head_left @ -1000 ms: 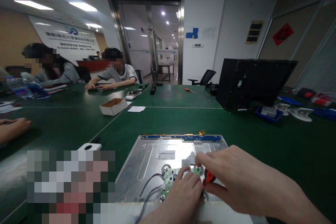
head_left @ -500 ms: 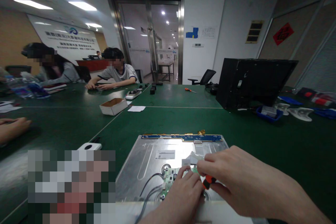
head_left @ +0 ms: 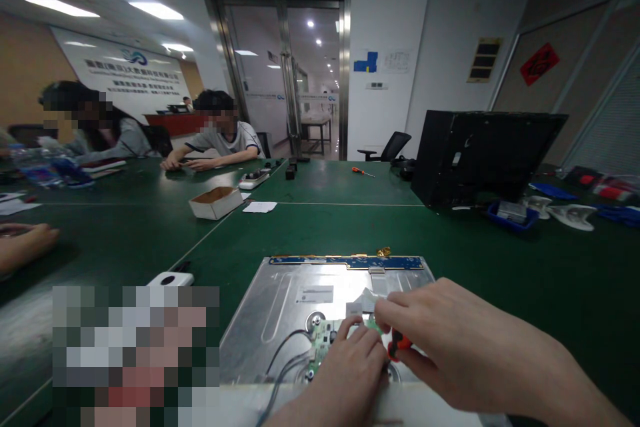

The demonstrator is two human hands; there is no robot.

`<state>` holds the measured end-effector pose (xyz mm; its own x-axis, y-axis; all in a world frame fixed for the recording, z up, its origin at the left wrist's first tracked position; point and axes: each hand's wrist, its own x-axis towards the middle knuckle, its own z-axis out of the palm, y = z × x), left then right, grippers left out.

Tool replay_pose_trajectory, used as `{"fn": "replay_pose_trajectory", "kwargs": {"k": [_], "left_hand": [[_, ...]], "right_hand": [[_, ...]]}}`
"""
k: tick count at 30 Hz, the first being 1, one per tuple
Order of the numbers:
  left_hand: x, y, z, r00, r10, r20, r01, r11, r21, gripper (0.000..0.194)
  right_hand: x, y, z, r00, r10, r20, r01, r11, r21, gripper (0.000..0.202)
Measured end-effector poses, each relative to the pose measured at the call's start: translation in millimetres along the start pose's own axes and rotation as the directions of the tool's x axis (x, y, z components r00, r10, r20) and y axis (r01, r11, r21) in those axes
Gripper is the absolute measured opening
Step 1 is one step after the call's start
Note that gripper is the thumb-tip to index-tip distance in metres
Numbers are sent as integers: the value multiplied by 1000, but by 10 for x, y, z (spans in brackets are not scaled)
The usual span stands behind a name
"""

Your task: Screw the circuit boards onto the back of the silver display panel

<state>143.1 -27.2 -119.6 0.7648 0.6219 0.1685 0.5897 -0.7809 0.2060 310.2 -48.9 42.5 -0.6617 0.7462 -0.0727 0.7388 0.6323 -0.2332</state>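
Observation:
A silver metal panel lies on the green table in front of me, with a blue circuit strip along its far edge. On the panel sits a green circuit board, with dark cables leading off its left side. My left hand rests over the board, fingers bent; what lies under the fingertips is hidden. My right hand is closed round the red and black handle of a screwdriver, over the board's right side. The screwdriver's tip is hidden.
A black monitor housing stands at the right, near a blue tray. Beyond the panel are an open box, a paper and another screwdriver. Other people sit at the left; one person's hand is at the left edge.
The screwdriver handle has turned slightly in my right hand, showing more red. Both hands stay in almost the same place.

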Motion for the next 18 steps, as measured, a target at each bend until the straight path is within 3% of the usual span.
{"fn": "replay_pose_trajectory", "kwargs": {"k": [10, 18], "left_hand": [[6, -35, 48, 1000, 7, -2, -7, 1000, -2, 15], [12, 6, -14, 1000, 2, 19, -2, 1000, 2, 13]], "right_hand": [[-25, -10, -27, 1000, -10, 6, 10, 1000, -21, 13], [-24, -7, -20, 1000, 1, 0, -1, 1000, -23, 13]]}}
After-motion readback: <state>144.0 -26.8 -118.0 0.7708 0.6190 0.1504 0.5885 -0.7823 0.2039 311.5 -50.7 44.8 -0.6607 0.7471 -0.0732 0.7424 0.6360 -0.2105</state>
